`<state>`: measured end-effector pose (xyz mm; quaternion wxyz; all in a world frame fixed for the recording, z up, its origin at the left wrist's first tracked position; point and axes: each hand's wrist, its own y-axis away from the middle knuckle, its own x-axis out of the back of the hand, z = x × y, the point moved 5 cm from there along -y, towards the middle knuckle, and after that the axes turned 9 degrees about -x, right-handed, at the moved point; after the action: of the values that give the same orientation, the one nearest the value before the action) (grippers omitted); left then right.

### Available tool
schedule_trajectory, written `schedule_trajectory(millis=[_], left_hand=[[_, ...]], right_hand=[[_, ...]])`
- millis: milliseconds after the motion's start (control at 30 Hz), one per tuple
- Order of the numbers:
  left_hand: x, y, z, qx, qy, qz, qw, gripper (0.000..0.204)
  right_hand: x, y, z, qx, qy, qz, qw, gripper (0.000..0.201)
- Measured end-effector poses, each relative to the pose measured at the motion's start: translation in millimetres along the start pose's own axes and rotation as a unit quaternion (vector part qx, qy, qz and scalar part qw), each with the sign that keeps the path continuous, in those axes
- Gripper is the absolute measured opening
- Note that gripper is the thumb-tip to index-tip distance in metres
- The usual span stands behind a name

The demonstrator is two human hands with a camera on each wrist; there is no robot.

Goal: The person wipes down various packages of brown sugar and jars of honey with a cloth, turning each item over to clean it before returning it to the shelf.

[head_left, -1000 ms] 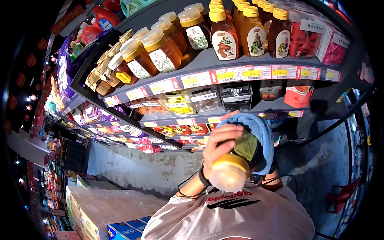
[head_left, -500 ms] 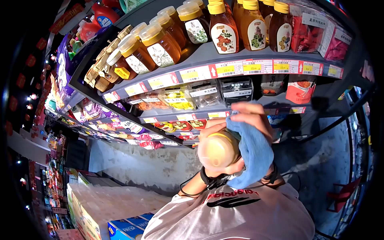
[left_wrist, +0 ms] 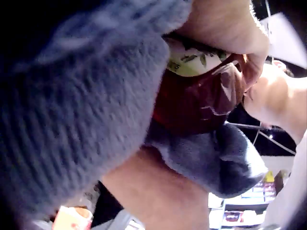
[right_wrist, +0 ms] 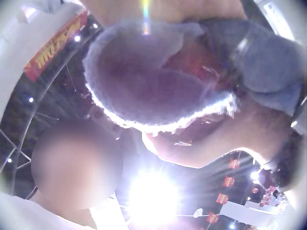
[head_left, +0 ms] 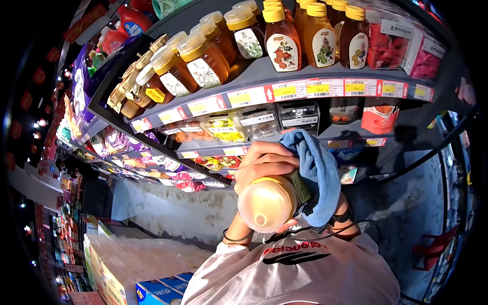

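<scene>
The left hand's fingers (head_left: 264, 165) curled round a jar (head_left: 267, 203), held up before the shelf (head_left: 229, 91). The left wrist view alone showed its leafy label (left_wrist: 192, 62); any writing was unclear. Shelf tags (head_left: 317, 90) read "12". A blue cloth (head_left: 317, 178) hid the right hand (head_left: 342, 203), its grip untellable.

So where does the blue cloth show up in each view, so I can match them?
Head: blue cloth, just right of centre.
Left wrist: blue cloth, filling much of the left side.
Right wrist: blue cloth, upper middle, bright-edged.
Shared landmark: the jar, beside the cloth.
</scene>
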<state>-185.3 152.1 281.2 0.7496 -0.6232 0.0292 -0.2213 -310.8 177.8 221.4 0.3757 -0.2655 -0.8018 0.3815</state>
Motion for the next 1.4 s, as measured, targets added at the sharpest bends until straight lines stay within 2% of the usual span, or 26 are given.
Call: schedule_trajectory(millis=[33,67,100,167,200,233,267,300,333,367,400,433,467,500,533,600,633,667,733,767,867,1067,1200,1267,1333,1400], left_hand=[[0,-2,-3,-0.002,0.004,-0.002,1.000,0.062],[-1,-6,-4,-0.032,-0.021,-0.009,0.999,0.065],[-2,-9,-7,-0.063,-0.047,-0.017,0.997,0.068],[-1,-5,-25,-0.059,-0.058,-0.025,0.996,0.075],[-1,-3,-30,-0.049,-0.055,-0.014,0.997,0.077],[-3,7,-38,-0.008,-0.070,-0.042,0.997,0.088],[-9,16,-32,-0.033,-0.149,-0.047,0.987,0.103],[-20,18,-27,0.105,-0.064,0.061,0.991,0.110],[-30,23,-24,0.240,0.023,0.165,0.956,0.119],[-34,21,-22,0.168,0.003,0.097,0.981,0.126],[-42,20,-24,0.190,0.092,0.153,0.966,0.120],[-50,24,-27,0.230,0.181,0.215,0.932,0.113],[-55,28,-28,0.267,0.266,0.275,0.885,0.106],[-55,23,-21,0.246,0.274,0.292,0.883,0.090],[-54,25,-23,0.207,0.275,0.264,0.901,0.082],[-45,20,-25,0.163,0.245,0.164,0.941,0.079],[-40,13,-31,0.057,0.208,0.070,0.974,0.075],[-36,1,-25,0.046,0.155,0.032,0.986,0.067],[-35,-8,-22,0.070,0.146,-0.009,0.987,0.060],[-33,-12,-20,0.094,0.101,-0.036,0.990,0.059],[-29,-29,-17,0.023,0.027,-0.139,0.990,0.059],[-30,-28,-27,-0.051,-0.011,-0.094,0.994,0.076],[-27,-28,-27,-0.086,-0.048,-0.015,0.995,0.057],[-36,-30,-27,0.034,-0.105,-0.131,0.985,0.051],[-51,-30,-20,0.120,-0.088,-0.135,0.980,0.057],[-63,-30,-6,0.101,-0.147,-0.126,0.976,0.088]], right_hand=[[-12,4,-2,0.030,0.287,-0.043,0.956,0.025],[-22,5,-2,0.056,0.551,-0.084,0.829,0.026],[-22,6,-1,0.053,0.554,-0.080,0.827,0.026],[-12,5,10,-0.111,0.353,0.012,0.929,0.029],[-9,9,18,-0.188,0.238,0.057,0.951,0.030],[-8,14,31,-0.241,-0.094,0.138,0.956,0.034],[-11,19,46,-0.264,-0.415,0.202,0.847,0.039],[10,23,30,-0.276,-0.223,0.192,0.915,0.042],[35,-2,22,-0.380,-0.073,0.083,0.918,0.044],[43,-10,13,-0.219,-0.001,0.100,0.971,0.046],[48,-10,2,-0.049,0.071,0.111,0.990,0.048],[29,11,15,-0.253,-0.295,0.166,0.906,0.044],[22,17,22,-0.253,-0.293,0.164,0.907,0.044],[21,21,25,-0.207,-0.359,0.189,0.890,0.048],[24,24,27,-0.160,-0.423,0.213,0.866,0.055],[35,16,8,-0.207,-0.415,0.176,0.868,0.055],[47,6,2,-0.206,-0.367,0.101,0.902,0.053],[55,-3,5,-0.200,-0.316,0.026,0.927,0.051],[44,-10,16,-0.253,-0.357,-0.079,0.896,0.046],[42,-12,17,-0.252,-0.381,-0.087,0.885,0.046],[39,-13,15,-0.234,-0.395,-0.059,0.886,0.046],[42,-7,6,-0.193,-0.306,0.051,0.931,0.046],[35,-11,-1,-0.168,-0.253,0.117,0.946,0.047],[26,-17,1,-0.168,-0.236,0.125,0.949,0.047],[21,-19,8,-0.175,-0.252,0.131,0.943,0.047],[29,-17,12,-0.186,-0.278,0.128,0.934,0.048]])
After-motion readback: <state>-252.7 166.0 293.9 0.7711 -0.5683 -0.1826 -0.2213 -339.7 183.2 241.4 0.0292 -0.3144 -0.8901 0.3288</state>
